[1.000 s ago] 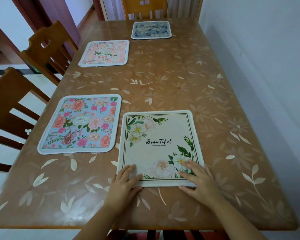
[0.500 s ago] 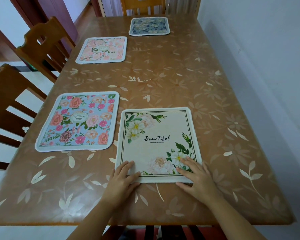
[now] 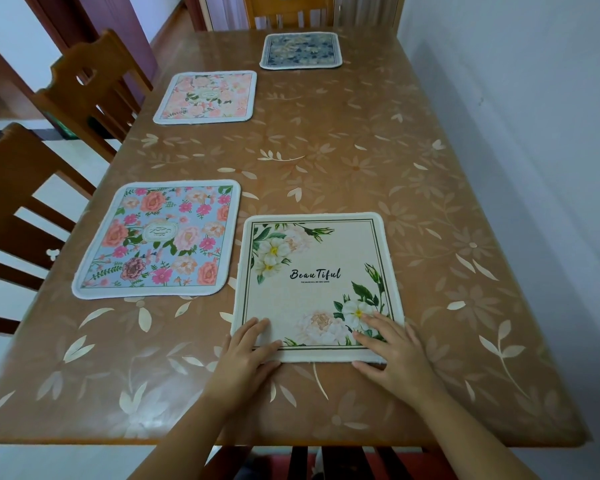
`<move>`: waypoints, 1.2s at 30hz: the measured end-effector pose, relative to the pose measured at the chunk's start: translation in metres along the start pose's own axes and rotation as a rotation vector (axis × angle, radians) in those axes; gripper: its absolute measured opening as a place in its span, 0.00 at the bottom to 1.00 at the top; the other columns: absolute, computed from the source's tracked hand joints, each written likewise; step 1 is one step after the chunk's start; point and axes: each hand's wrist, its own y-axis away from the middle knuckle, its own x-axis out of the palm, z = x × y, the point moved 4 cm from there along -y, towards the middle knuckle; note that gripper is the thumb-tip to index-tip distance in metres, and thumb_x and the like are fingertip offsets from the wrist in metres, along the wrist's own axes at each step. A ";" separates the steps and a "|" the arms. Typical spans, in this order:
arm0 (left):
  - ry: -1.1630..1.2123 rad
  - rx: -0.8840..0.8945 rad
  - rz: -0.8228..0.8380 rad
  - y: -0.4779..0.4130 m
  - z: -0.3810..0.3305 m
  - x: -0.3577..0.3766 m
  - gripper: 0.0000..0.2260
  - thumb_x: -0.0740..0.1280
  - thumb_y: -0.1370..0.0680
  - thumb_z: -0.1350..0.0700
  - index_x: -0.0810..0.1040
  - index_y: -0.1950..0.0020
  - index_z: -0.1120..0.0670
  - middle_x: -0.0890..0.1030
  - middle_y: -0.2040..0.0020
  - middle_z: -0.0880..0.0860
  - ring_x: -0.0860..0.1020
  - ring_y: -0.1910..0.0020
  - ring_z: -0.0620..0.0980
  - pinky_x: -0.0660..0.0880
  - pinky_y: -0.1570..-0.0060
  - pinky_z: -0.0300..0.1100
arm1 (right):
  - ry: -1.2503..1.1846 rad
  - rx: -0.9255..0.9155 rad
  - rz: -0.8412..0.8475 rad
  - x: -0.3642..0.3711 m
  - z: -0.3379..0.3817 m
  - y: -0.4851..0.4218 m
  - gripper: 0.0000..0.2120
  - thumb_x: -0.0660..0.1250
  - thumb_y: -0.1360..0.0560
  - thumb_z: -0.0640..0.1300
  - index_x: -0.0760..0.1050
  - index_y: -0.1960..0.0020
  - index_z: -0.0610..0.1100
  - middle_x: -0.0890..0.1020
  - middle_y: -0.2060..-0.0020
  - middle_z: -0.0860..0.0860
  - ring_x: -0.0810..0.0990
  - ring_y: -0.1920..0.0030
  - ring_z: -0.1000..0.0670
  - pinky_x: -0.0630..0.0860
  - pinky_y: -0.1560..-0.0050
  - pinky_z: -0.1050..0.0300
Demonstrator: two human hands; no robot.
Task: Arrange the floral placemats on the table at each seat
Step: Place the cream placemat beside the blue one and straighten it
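A cream placemat printed with white flowers and "Beautiful" lies flat near the table's front edge. My left hand rests with straight fingers on its near left corner. My right hand lies flat on its near right corner. A blue placemat with pink flowers lies to its left. Farther back on the left is a pink floral placemat. A dark blue floral placemat lies at the far end.
The brown table has a glossy leaf-patterned cover. Two wooden chairs stand along its left side and another chair at the far end. A white wall runs close along the right edge.
Both hands stay on the cream placemat's near corners. The placemat looks slightly straighter and nearer the front edge; the view has shifted a little.
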 end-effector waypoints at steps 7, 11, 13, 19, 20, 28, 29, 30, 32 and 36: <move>0.019 -0.014 0.009 0.000 -0.001 -0.002 0.29 0.46 0.22 0.40 0.82 0.50 0.56 0.77 0.41 0.63 0.72 0.40 0.66 0.73 0.49 0.64 | 0.017 -0.010 0.043 0.000 -0.005 0.000 0.22 0.74 0.34 0.51 0.77 0.41 0.48 0.74 0.36 0.47 0.68 0.33 0.45 0.61 0.38 0.32; 0.017 -0.020 0.018 0.000 0.000 -0.002 0.29 0.46 0.22 0.40 0.82 0.50 0.56 0.77 0.41 0.63 0.72 0.40 0.66 0.73 0.50 0.65 | 0.003 -0.015 0.058 0.002 -0.004 -0.001 0.22 0.72 0.32 0.52 0.75 0.39 0.48 0.71 0.34 0.48 0.63 0.31 0.46 0.57 0.35 0.33; 0.016 -0.022 0.036 0.000 0.001 -0.002 0.30 0.46 0.22 0.39 0.82 0.48 0.55 0.76 0.40 0.63 0.71 0.39 0.66 0.72 0.48 0.66 | -0.006 -0.008 0.062 0.002 -0.006 0.000 0.23 0.71 0.31 0.53 0.74 0.38 0.49 0.70 0.33 0.49 0.61 0.30 0.47 0.55 0.34 0.35; -0.017 -0.028 0.069 -0.002 0.001 -0.002 0.31 0.44 0.23 0.37 0.81 0.46 0.54 0.74 0.38 0.63 0.69 0.37 0.66 0.71 0.47 0.66 | 0.001 -0.008 0.042 0.002 -0.007 0.002 0.23 0.72 0.32 0.53 0.74 0.39 0.49 0.72 0.34 0.48 0.65 0.32 0.45 0.59 0.35 0.36; -0.026 -0.025 0.067 -0.002 0.000 -0.002 0.31 0.44 0.23 0.38 0.81 0.47 0.54 0.75 0.39 0.63 0.70 0.38 0.67 0.72 0.49 0.66 | 0.006 -0.010 0.036 0.001 -0.007 0.002 0.23 0.73 0.33 0.52 0.75 0.39 0.49 0.73 0.35 0.48 0.66 0.33 0.45 0.60 0.36 0.36; -0.060 0.019 0.044 -0.005 -0.004 -0.003 0.30 0.43 0.21 0.42 0.82 0.49 0.55 0.77 0.42 0.64 0.73 0.43 0.70 0.72 0.54 0.68 | 0.003 0.000 0.016 0.000 -0.005 0.004 0.23 0.75 0.34 0.51 0.76 0.41 0.48 0.75 0.37 0.47 0.69 0.35 0.44 0.63 0.38 0.39; -0.060 0.027 0.043 -0.005 -0.004 -0.003 0.30 0.43 0.21 0.42 0.82 0.49 0.55 0.77 0.42 0.64 0.73 0.42 0.70 0.72 0.54 0.68 | 0.002 -0.002 0.014 0.000 -0.005 0.004 0.23 0.75 0.35 0.51 0.77 0.41 0.47 0.75 0.37 0.47 0.70 0.35 0.44 0.63 0.38 0.39; -0.059 0.033 0.040 -0.005 -0.004 -0.004 0.30 0.43 0.21 0.42 0.82 0.49 0.55 0.77 0.42 0.64 0.73 0.42 0.70 0.72 0.54 0.69 | 0.001 -0.003 0.011 0.000 -0.005 0.004 0.23 0.75 0.35 0.50 0.77 0.42 0.47 0.75 0.37 0.47 0.70 0.36 0.44 0.64 0.39 0.39; -0.059 0.038 0.035 -0.005 -0.004 -0.005 0.31 0.42 0.21 0.41 0.82 0.49 0.55 0.77 0.42 0.64 0.73 0.42 0.70 0.72 0.55 0.69 | -0.003 -0.004 0.011 0.000 -0.005 0.004 0.23 0.76 0.36 0.50 0.78 0.43 0.46 0.76 0.38 0.46 0.71 0.36 0.43 0.66 0.40 0.38; -0.054 0.053 0.038 -0.005 -0.004 -0.007 0.31 0.42 0.22 0.40 0.82 0.48 0.54 0.77 0.40 0.63 0.72 0.41 0.69 0.72 0.53 0.68 | -0.007 -0.004 0.018 -0.001 -0.005 0.003 0.22 0.76 0.35 0.50 0.78 0.43 0.46 0.76 0.38 0.46 0.71 0.36 0.43 0.67 0.40 0.38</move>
